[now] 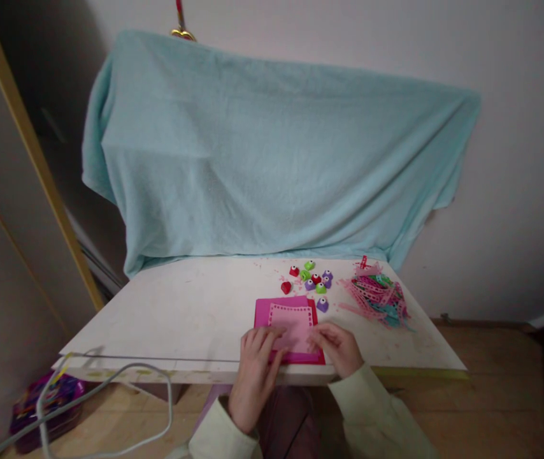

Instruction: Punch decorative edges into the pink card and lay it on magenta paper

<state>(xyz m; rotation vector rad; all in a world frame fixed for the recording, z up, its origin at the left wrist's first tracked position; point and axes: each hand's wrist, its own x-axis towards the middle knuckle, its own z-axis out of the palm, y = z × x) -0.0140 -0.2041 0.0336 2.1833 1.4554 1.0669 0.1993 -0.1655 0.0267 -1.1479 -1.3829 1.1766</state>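
Note:
A pale pink sheet with a row of punched holes along its border lies on a magenta sheet, with a red sheet showing beneath at the right. My left hand rests on the left side of the pale pink sheet, its fingers apart. At the right edge of that sheet, my right hand has thumb and fingertips drawn together; whether they pinch the paper edge is too small to tell. Several small red, green and purple punches sit just beyond the sheets.
A tangle of punched paper strips lies on the right of the white table. A light blue cloth hangs behind. A pale cable loops by the front left edge, near a purple box on the floor.

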